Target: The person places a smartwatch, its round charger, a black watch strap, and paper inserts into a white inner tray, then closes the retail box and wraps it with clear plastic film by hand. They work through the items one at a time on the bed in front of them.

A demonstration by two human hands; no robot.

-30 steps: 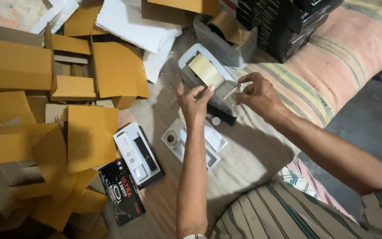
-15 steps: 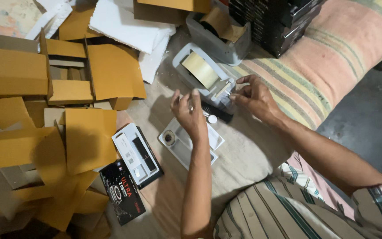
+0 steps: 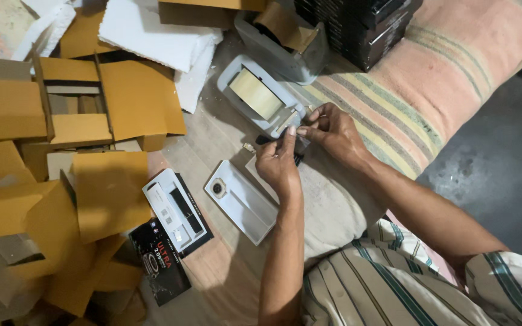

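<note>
My left hand [image 3: 278, 163] and my right hand [image 3: 332, 133] meet just below a grey tape dispenser [image 3: 262, 96] that carries a pale yellow roll. Between their fingertips both hands pinch a small dark item [image 3: 291, 143] with a strip of clear tape on it. A white flat device [image 3: 240, 200] with a round lens at one corner lies on the cloth below my left hand, untouched.
Tan cardboard boxes [image 3: 74, 121] pile up on the left. A white-and-black package [image 3: 173, 211] and a black box [image 3: 159, 265] lie beside them. White foam sheets [image 3: 152, 30], a second grey dispenser [image 3: 285, 42] and stacked black boxes [image 3: 357, 27] sit at the top. A striped cushion [image 3: 430, 78] is on the right.
My hands came down from the dispenser and drew together over the small dark item. The white device is now uncovered below my left hand.
</note>
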